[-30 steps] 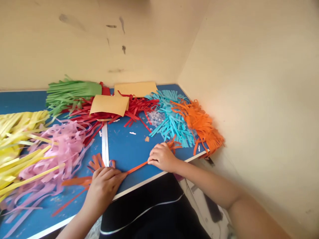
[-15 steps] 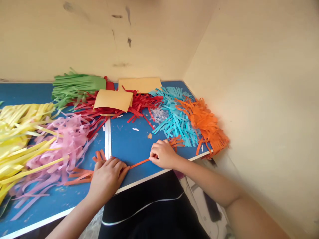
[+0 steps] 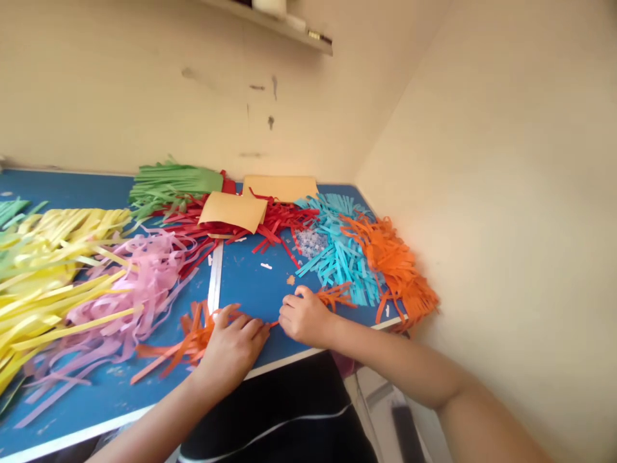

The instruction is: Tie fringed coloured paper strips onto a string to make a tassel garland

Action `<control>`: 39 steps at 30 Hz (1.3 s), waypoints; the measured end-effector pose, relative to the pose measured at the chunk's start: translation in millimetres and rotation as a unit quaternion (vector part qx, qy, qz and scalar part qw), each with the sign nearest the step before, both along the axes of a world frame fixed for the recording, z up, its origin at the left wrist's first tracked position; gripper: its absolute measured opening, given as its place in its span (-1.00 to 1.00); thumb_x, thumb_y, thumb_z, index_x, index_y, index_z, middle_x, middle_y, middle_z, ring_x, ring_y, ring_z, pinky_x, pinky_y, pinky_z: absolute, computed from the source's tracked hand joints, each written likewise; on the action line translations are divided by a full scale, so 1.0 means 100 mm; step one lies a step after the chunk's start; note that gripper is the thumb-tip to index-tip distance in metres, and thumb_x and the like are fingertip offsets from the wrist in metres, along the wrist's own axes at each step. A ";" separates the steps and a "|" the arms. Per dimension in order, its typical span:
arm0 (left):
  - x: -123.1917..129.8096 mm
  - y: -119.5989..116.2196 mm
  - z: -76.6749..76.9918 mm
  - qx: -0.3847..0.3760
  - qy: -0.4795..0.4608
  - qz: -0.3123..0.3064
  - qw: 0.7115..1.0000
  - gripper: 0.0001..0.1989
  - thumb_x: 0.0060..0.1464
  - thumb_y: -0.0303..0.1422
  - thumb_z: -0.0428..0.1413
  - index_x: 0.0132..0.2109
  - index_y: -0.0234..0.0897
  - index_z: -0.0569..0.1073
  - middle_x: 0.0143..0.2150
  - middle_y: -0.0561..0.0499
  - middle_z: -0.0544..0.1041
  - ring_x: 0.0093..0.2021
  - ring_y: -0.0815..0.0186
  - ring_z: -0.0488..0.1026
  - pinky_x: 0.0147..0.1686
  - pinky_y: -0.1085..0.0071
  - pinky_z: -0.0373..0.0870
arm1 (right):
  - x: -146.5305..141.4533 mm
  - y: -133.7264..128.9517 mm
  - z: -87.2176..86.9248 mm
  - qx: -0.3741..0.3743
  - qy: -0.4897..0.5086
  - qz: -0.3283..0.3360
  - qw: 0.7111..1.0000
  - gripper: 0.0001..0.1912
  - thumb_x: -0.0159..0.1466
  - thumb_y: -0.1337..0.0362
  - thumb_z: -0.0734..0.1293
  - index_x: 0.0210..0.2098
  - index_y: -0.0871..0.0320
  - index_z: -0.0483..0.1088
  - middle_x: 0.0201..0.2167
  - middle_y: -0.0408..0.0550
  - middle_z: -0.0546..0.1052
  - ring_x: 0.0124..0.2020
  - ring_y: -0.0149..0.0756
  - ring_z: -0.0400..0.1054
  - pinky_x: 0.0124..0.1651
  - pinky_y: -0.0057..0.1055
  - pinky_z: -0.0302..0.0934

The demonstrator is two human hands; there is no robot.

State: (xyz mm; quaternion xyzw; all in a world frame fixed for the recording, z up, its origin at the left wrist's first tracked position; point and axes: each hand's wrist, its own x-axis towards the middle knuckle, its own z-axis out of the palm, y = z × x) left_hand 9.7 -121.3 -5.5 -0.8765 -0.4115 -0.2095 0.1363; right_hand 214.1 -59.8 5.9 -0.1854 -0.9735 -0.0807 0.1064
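Near the table's front edge, my left hand [image 3: 234,344] is closed on an orange paper strip [image 3: 274,324], with fringed orange paper [image 3: 190,341] spreading out to its left. The strip runs as a short piece to my right hand [image 3: 306,318], whose fingers are pinched round its other end. More orange fringe [image 3: 337,295] sticks out behind my right hand. Both hands are close together, a small gap between them.
On the blue table [image 3: 245,270] lie yellow [image 3: 62,257], pink [image 3: 144,263], green [image 3: 168,186], red [image 3: 279,218], light blue [image 3: 347,257] and orange [image 3: 395,263] paper fringes. Folded tan paper [image 3: 234,211] rests on the red. A shelf [image 3: 289,29] hangs above.
My hands have come closer together, shortening the orange strip seen between them. More orange fringe shows left of my left hand. The view has tilted up, bringing the shelf in.
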 end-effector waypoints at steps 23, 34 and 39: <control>0.29 -0.98 0.55 -0.128 -0.439 0.055 0.888 -0.79 0.26 -0.24 0.05 -0.26 -0.11 0.56 -0.39 0.08 0.58 -0.39 0.41 0.56 -0.39 0.61 0.49 | -0.22 -1.29 0.18 -0.736 0.524 -0.166 0.395 -0.60 -0.06 0.11 0.61 -0.62 0.22 0.40 -0.76 -0.26 0.36 -0.79 -0.60 0.10 -0.70 -0.62 -0.12; 0.30 -0.99 0.43 -0.137 -0.494 0.040 0.858 -0.85 0.19 -0.34 0.12 -0.20 -0.06 0.60 -0.34 0.05 0.63 -0.33 0.33 0.58 -0.25 0.47 0.56 | -0.36 -1.29 0.16 -0.662 0.608 -0.159 0.410 -0.68 -0.10 0.15 0.64 -0.62 0.12 0.46 -0.55 -0.21 0.35 -0.60 -0.50 0.20 -0.55 -0.51 0.08; 0.17 -0.95 0.31 -0.198 -0.518 0.049 0.830 -0.87 0.14 -0.21 0.16 -0.29 -0.09 0.59 -0.34 0.04 0.64 -0.31 0.29 0.59 -0.30 0.49 0.56 | -0.21 -0.90 0.24 -0.591 0.505 -0.152 0.610 -0.79 0.06 0.14 0.56 -0.56 0.08 0.53 -0.53 -0.15 0.46 -0.46 -0.34 0.33 -0.32 -0.39 0.24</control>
